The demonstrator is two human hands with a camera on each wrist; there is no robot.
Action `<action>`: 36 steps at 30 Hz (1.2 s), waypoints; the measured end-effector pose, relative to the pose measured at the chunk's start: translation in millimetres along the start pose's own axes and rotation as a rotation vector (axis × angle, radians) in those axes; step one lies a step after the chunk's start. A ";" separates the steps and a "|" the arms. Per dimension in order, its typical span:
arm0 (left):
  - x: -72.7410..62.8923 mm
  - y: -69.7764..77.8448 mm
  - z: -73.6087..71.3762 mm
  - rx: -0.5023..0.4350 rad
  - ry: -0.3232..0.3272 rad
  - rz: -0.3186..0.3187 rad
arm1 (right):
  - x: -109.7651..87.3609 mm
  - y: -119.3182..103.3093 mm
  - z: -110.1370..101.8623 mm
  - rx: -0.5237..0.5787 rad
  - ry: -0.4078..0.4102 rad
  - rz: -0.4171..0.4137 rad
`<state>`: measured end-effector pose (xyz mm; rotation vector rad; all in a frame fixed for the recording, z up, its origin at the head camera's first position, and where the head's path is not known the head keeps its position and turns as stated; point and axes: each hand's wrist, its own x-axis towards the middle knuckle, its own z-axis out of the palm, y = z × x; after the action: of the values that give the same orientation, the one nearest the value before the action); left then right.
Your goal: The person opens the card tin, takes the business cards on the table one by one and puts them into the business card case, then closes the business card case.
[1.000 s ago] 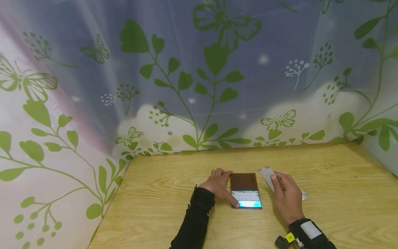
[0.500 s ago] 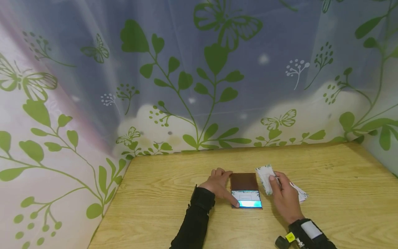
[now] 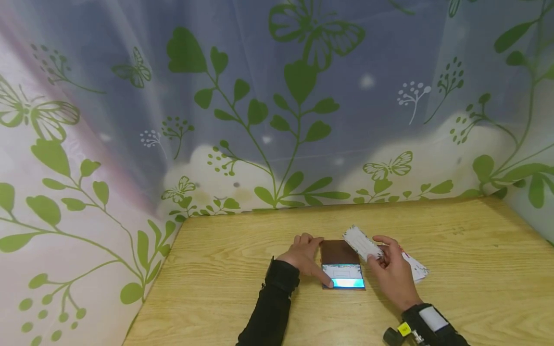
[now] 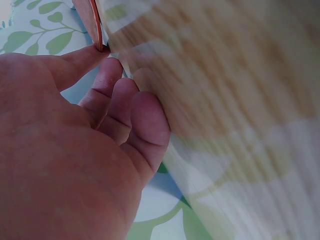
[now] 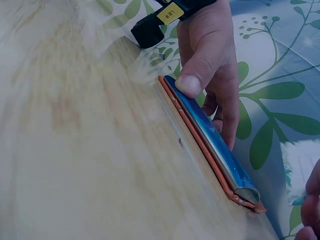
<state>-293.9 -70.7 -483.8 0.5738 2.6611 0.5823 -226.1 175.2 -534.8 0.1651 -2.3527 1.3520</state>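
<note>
A small brown leather card case (image 3: 339, 252) lies unfolded on the table. In its lower half sits a white leaf-patterned card (image 3: 350, 270) above a shiny blue strip (image 3: 349, 283). My left hand (image 3: 304, 257) spans the case's left side; its thumb presses the blue strip (image 5: 212, 132), and its index fingertip touches the brown edge (image 4: 98, 30) in the left wrist view. My right hand (image 3: 394, 276) pinches a white leaf-bordered card (image 3: 360, 241) tilted over the brown flap. Several white cards (image 3: 415, 268) show behind that hand; whether it touches them I cannot tell.
The pale wood table (image 3: 225, 269) stretches around both hands. A leaf-and-butterfly curtain (image 3: 277, 120) stands along its back and sides. Each wrist wears a dark strap, and a black device (image 3: 393, 336) with a yellow label sits at the right wrist.
My right hand has shifted slightly left, and the card in it has turned and swung left over the brown flap. The cards behind the hand have come more into view. My left hand stays put.
</note>
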 end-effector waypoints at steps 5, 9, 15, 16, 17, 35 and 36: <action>0.8 -0.4 0.8 -0.008 -0.002 -0.002 | 0.7 1.5 1.2 0.026 0.001 -0.012; 1.5 -0.4 1.6 -0.012 -0.005 -0.008 | 0.6 1.4 1.6 0.032 -0.028 -0.021; 2.4 0.9 1.6 0.018 0.013 -0.005 | 0.7 -1.1 1.5 0.026 -0.089 0.013; 2.7 1.0 1.6 0.020 0.015 -0.003 | 1.1 -1.2 1.6 0.022 -0.102 0.020; 2.8 1.1 1.4 0.022 0.015 -0.002 | 1.6 -1.5 1.6 0.017 -0.114 0.027; 0.2 2.7 0.9 0.014 0.016 -0.013 | 3.8 6.8 4.7 -0.047 -0.276 0.013; 0.0 2.6 1.2 0.012 0.015 -0.013 | 3.6 6.8 4.7 -0.047 -0.280 0.012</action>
<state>-292.6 -68.2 -483.6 0.5579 2.6822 0.5694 -232.8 175.1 -540.8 0.3468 -2.6148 1.3530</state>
